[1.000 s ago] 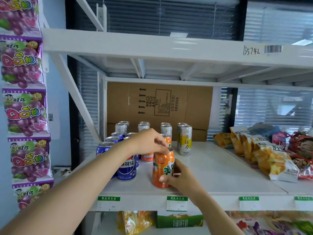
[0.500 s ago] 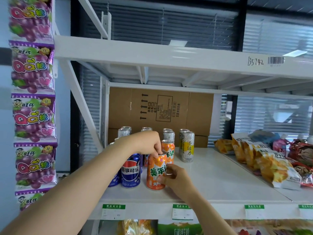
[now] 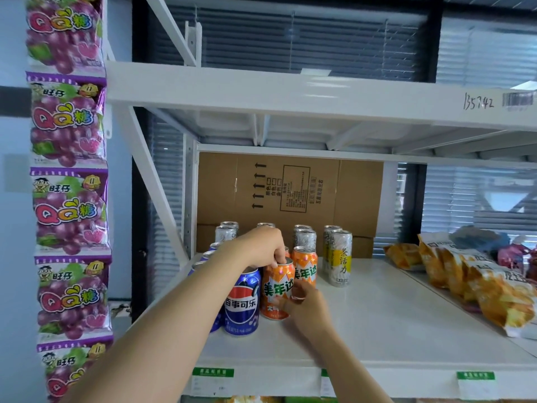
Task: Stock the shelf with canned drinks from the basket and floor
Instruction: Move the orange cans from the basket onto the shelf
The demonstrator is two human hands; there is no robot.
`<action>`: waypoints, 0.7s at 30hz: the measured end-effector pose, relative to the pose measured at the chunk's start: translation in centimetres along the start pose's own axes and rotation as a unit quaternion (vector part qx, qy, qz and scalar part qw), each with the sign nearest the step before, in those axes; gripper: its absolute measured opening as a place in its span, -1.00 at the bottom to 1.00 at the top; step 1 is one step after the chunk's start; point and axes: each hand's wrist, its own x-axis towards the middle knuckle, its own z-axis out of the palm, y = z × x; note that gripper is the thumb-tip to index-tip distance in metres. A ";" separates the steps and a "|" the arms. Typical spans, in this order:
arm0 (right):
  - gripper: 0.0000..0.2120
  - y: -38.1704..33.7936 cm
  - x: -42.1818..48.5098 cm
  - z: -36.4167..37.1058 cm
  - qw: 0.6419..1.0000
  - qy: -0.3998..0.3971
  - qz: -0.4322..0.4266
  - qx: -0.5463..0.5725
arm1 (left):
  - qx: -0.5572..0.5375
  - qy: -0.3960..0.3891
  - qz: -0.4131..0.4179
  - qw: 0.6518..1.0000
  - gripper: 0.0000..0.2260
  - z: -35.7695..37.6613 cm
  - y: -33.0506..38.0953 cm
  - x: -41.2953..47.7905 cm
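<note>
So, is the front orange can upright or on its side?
Upright: the orange can has its rim up under the left hand, and the right hand holds its lower side.

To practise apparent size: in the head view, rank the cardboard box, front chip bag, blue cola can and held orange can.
1. cardboard box
2. front chip bag
3. blue cola can, held orange can: look alike, unranked

Purple candy packets (image 3: 68, 210) hanging left, cardboard box (image 3: 290, 190) behind, orange snack bags (image 3: 479, 283) right
</note>
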 end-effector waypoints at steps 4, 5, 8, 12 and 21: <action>-0.48 0.2 0.4 -0.1 1.000 0.018 0.003 0.022 | -0.013 0.006 -0.001 1.000 -0.77 0.3 -0.5 0.4; -0.46 0.2 0.5 -0.2 0.999 0.017 0.004 0.032 | -0.014 0.007 -0.001 1.000 -0.77 0.3 -0.6 0.5; -0.48 0.1 0.5 -0.3 0.997 -0.020 0.007 0.076 | -0.015 0.009 -0.001 1.000 -0.76 0.2 -0.7 0.5; -0.55 0.1 0.3 -0.5 0.996 -0.050 -0.011 0.075 | -0.009 0.008 0.003 1.000 -0.75 0.3 -0.8 0.5; -0.54 0.6 0.8 -0.1 0.998 -0.013 -0.010 0.065 | -0.022 0.020 -0.007 1.000 -0.75 0.8 -1.1 1.0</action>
